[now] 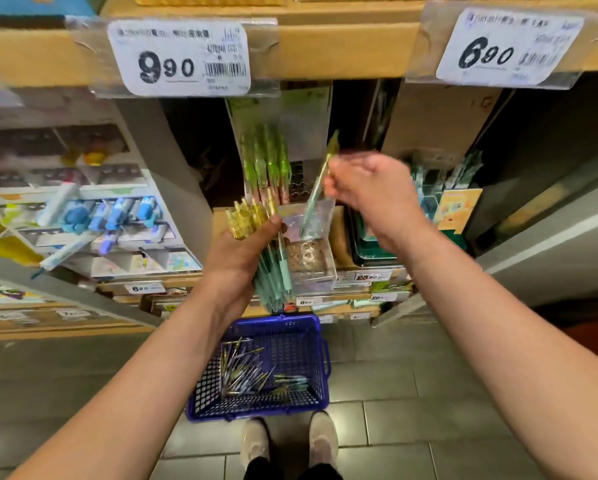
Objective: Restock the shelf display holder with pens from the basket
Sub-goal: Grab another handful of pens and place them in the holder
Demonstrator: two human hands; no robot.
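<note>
Head view. Left grip (237, 258) is curled round a bundle of pens (271, 278), gold ends up, held in front of the shelf. Right grip (367, 188), motion-blurred, pinches a single pen (316, 194) near its top. The pen's lower end is at the mouth of the clear display holder (313, 268); cannot tell if it is inside. The blue basket (290, 325) stands on the tiled floor below the hands, with loose pens (245, 375) lying in it.

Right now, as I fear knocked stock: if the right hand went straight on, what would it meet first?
Probably the upright green pens on display: the right hand, pinching one pen, points left toward them. Depth is unclear, so it may pass in front.
</note>
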